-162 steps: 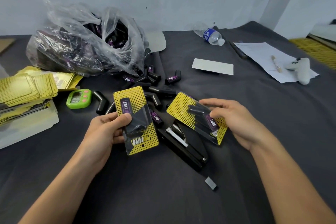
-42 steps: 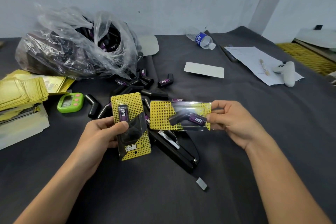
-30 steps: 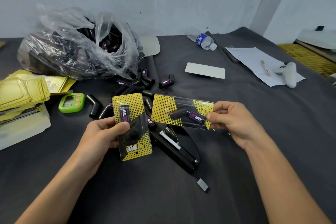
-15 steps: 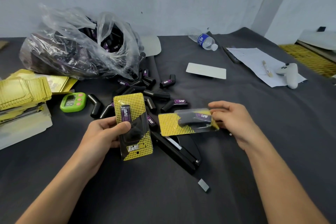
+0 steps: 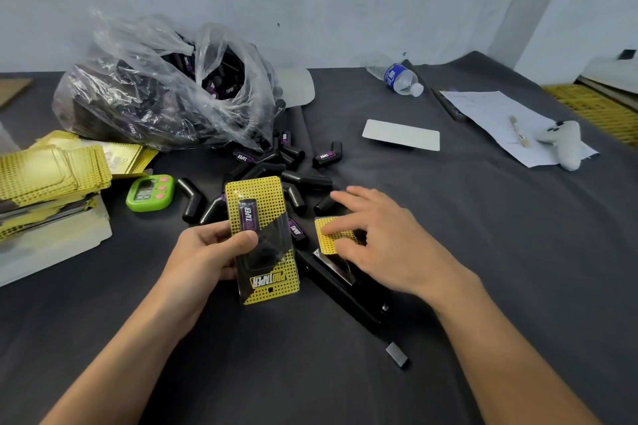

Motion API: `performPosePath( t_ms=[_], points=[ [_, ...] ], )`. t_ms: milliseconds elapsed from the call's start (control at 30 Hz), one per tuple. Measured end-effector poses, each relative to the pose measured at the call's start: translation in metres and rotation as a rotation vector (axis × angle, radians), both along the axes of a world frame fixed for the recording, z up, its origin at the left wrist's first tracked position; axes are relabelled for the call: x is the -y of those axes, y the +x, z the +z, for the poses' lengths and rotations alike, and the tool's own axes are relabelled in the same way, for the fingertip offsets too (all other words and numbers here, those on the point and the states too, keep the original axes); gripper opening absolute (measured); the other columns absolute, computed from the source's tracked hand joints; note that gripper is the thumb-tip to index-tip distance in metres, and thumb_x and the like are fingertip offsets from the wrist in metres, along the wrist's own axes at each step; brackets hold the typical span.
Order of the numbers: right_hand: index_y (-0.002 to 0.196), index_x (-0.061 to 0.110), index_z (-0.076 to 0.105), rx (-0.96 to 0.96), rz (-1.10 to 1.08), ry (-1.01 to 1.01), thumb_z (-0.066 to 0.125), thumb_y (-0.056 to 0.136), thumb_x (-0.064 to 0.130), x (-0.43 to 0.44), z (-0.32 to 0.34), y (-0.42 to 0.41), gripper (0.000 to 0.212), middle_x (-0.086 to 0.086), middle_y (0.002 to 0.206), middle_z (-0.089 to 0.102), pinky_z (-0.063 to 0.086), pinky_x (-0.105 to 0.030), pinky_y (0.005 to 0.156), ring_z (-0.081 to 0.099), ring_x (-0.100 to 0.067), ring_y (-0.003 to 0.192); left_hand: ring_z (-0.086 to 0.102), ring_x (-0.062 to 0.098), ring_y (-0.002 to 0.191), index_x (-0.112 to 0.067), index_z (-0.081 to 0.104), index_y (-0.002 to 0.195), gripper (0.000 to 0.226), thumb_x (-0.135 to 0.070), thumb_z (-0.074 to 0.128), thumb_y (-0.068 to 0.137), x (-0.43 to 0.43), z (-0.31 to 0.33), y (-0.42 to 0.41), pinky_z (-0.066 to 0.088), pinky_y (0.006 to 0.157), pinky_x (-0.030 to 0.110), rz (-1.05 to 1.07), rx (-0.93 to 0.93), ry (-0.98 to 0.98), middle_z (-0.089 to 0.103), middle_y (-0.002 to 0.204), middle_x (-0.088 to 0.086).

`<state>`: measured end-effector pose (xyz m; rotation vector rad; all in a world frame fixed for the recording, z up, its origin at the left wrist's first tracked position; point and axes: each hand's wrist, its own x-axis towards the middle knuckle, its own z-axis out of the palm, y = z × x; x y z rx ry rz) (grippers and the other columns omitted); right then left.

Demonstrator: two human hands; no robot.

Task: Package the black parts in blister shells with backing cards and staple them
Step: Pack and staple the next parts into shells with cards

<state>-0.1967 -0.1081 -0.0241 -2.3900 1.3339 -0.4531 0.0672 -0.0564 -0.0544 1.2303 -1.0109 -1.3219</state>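
Left hand (image 5: 207, 252) grips one assembled blister pack (image 5: 264, 238) upright above the cloth, its thumb curled across the clear shell, which holds a black part against the yellow card. Right hand (image 5: 383, 245) lies with fingers spread and nearly straight, pressing on a second pack (image 5: 331, 235) that rests over the front end of the black stapler (image 5: 345, 293). The palm hides most of that pack. I see no staples in either pack, so I judge both are filled and carded but not yet stapled. Plenty is left to do. Loose black parts (image 5: 303, 179) lie scattered just behind the packs, and the plastic bag (image 5: 165, 90) beyond is full of more. A stack of backing cards (image 5: 48, 172) waits at far left near the green timer (image 5: 150, 192).
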Motion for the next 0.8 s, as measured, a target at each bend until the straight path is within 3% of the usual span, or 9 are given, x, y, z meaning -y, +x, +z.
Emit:
performPosePath(
  t_ms=[33,133,200,267,400,467,667,800],
  points=[
    [0.125,0.046,0.071,0.022,-0.009,0.030,0.065,0.094,0.037,-0.001,-0.001,-0.001,0.032,0.019,0.161,0.040,0.009,-0.027,0.125,0.019,0.001,0.152,0.077,0.035,0.096,-0.021,0.081,0.109,0.033,-0.030,0.074,0.078,0.000,0.000,0.000,0.063,0.068,0.034,0.001,-0.003,0.002,0.079,0.108,0.015],
    [0.121,0.051,0.071,0.071,-0.042,0.098,0.075,0.084,0.046,-0.002,0.000,-0.007,0.038,0.027,0.153,0.047,0.028,-0.046,0.123,0.033,0.003,0.146,0.077,0.035,0.095,-0.020,0.081,0.108,0.033,-0.029,0.074,0.078,0.000,0.001,-0.001,0.063,0.067,0.033,0.006,-0.013,0.007,0.078,0.107,0.016],
    [0.115,0.051,0.074,0.089,-0.067,0.098,0.079,0.078,0.045,-0.003,0.000,-0.007,0.038,0.031,0.148,0.051,0.033,-0.047,0.120,0.040,0.004,0.141,0.077,0.035,0.094,-0.019,0.081,0.108,0.032,-0.028,0.074,0.078,0.000,0.001,-0.001,0.063,0.067,0.033,0.009,-0.011,0.008,0.079,0.107,0.016],
    [0.106,0.046,0.079,0.135,-0.082,0.076,0.083,0.076,0.043,-0.002,-0.002,-0.007,0.030,0.030,0.141,0.058,0.036,-0.043,0.118,0.047,0.005,0.135,0.077,0.035,0.094,-0.019,0.081,0.108,0.031,-0.027,0.073,0.079,0.000,0.001,-0.001,0.063,0.066,0.034,0.009,-0.008,0.005,0.078,0.106,0.017],
    [0.088,0.037,0.082,0.278,-0.073,0.029,0.083,0.081,0.031,0.000,-0.010,-0.011,0.009,0.029,0.118,0.070,0.035,-0.013,0.108,0.053,0.015,0.123,0.077,0.036,0.093,-0.018,0.081,0.108,0.032,-0.027,0.074,0.078,0.000,0.001,-0.002,0.063,0.065,0.034,0.015,-0.010,0.009,0.078,0.106,0.018],
    [0.083,0.029,0.083,0.355,-0.096,-0.021,0.081,0.085,0.023,0.001,-0.014,-0.015,0.006,0.031,0.106,0.072,0.034,-0.005,0.102,0.056,0.016,0.118,0.077,0.037,0.094,-0.018,0.081,0.109,0.033,-0.028,0.074,0.078,0.000,0.001,-0.002,0.063,0.066,0.034,0.015,-0.008,0.010,0.078,0.107,0.018],
    [0.091,0.021,0.078,0.624,-0.268,-0.203,0.069,0.096,0.011,-0.001,-0.013,-0.015,0.015,0.032,0.102,0.072,0.047,-0.010,0.090,0.067,0.007,0.104,0.077,0.036,0.094,-0.021,0.081,0.108,0.033,-0.030,0.074,0.077,-0.001,0.002,-0.002,0.063,0.066,0.033,0.010,0.004,0.007,0.079,0.106,0.016],
    [0.100,0.018,0.071,0.692,-0.433,-0.353,0.056,0.102,0.022,-0.002,-0.007,-0.020,0.016,0.023,0.083,0.067,0.039,-0.007,0.069,0.059,0.000,0.073,0.077,0.036,0.093,-0.022,0.081,0.108,0.033,-0.030,0.074,0.077,0.000,0.002,-0.002,0.063,0.066,0.033,0.009,0.001,0.007,0.079,0.106,0.016]
  ],
)
